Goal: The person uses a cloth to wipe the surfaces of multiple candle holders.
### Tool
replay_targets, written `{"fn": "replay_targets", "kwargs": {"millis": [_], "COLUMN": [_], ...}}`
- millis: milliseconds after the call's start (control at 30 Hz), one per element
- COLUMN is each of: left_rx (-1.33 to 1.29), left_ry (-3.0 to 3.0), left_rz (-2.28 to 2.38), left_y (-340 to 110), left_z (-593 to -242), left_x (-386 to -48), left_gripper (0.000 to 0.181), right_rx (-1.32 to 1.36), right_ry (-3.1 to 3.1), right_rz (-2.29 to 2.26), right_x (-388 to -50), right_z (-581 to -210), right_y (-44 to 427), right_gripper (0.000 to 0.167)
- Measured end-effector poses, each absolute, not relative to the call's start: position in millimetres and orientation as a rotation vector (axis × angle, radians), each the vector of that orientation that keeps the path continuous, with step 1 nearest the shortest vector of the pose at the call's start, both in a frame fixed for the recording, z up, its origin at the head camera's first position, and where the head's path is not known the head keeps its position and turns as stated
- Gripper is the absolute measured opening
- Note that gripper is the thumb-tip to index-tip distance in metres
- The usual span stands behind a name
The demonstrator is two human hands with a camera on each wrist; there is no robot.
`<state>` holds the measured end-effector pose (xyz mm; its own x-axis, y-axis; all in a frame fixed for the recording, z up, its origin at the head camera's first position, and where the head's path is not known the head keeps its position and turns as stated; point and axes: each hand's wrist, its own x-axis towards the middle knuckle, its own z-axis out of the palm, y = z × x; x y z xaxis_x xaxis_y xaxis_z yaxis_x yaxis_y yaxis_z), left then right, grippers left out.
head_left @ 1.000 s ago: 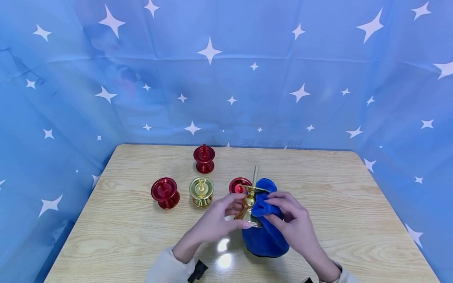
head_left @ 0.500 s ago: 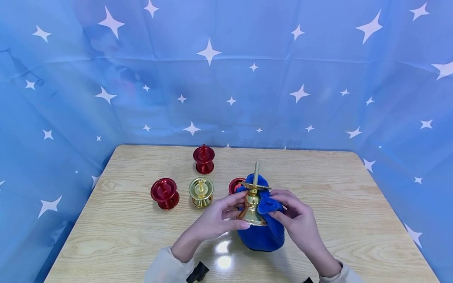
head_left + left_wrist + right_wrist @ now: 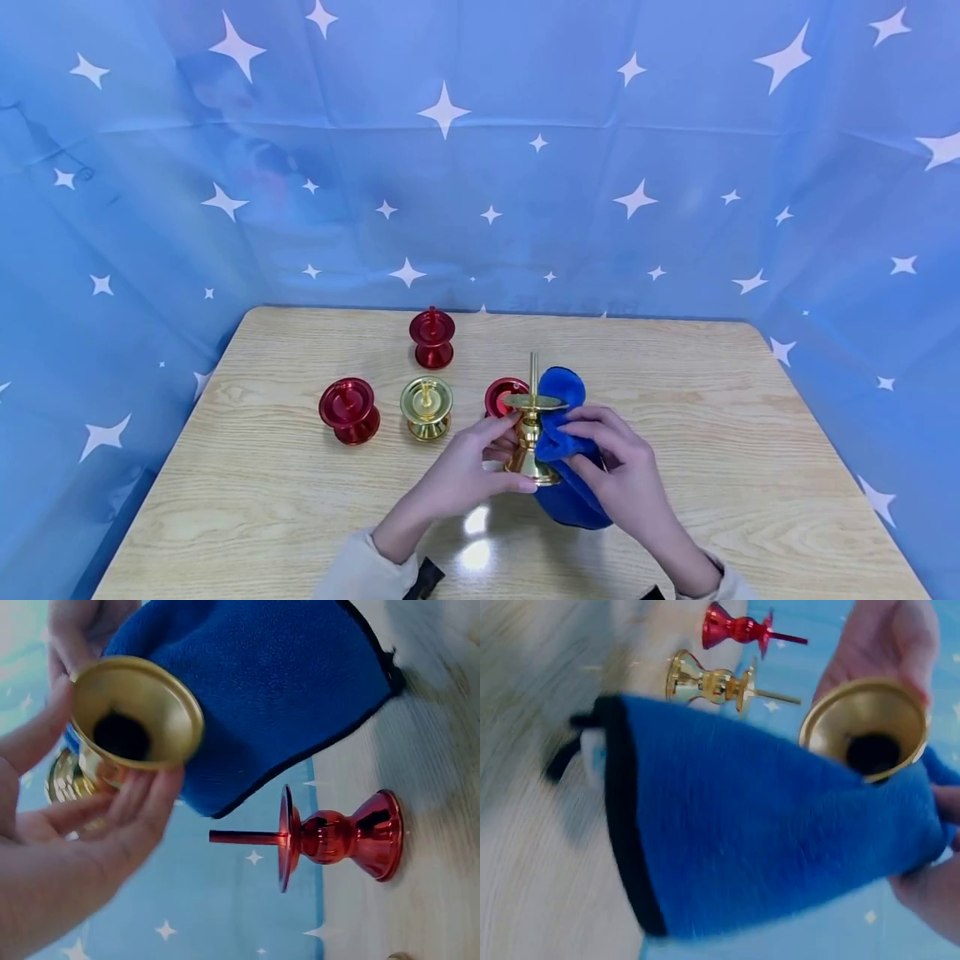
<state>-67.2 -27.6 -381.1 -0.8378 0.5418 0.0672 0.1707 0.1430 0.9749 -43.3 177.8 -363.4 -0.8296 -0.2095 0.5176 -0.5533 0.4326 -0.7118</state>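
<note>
My left hand (image 3: 468,471) grips a gold candle holder (image 3: 527,433) by its body and foot, held above the table with its spike pointing up. My right hand (image 3: 626,471) pinches a blue cloth (image 3: 566,496) with a dark edge and presses it against the holder's right side. In the left wrist view, the holder's hollow base (image 3: 169,712) faces the camera, and the cloth (image 3: 277,682) hangs behind it. The right wrist view has the cloth (image 3: 727,825) draped down, partly covering the holder's rim.
Behind the held holder stands a red holder (image 3: 504,392), partly hidden. Further left on the wooden table (image 3: 247,500) are a gold holder (image 3: 426,404), a red one (image 3: 351,410) and another red one (image 3: 432,333) near the back edge.
The gold holder has shifted slightly left and stands more upright than a second ago. The cloth's hanging part has swung, and the right fingers have moved a little along with it.
</note>
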Motion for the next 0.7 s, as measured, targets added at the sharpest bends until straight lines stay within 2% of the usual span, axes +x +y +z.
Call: {"fn": "replay_targets", "kwargs": {"millis": [167,267,500,700], "left_rx": [0.749,0.764,0.705,0.746], "left_ry": [1.815,1.775,2.204,2.323], "left_rz": [1.888,1.909,1.764,1.657], "left_y": [-38,-38,-24,-23], "left_z": [-381,-380,-385,-389], "left_x": [-71,-70,-66,-66], "left_gripper": [0.066,0.067,0.071,0.07], "right_rx": [0.696,0.712,0.589,0.578], "right_ry": [-2.29,-2.275,-2.372,-2.398], "right_rz": [1.742,1.8,1.504,1.249], "right_x": [-48,-50,-47,-43], "right_z": [-361,-362,-367,-368], "right_y": [189,192,181,174], "right_gripper": [0.033,0.031,0.033,0.037]}}
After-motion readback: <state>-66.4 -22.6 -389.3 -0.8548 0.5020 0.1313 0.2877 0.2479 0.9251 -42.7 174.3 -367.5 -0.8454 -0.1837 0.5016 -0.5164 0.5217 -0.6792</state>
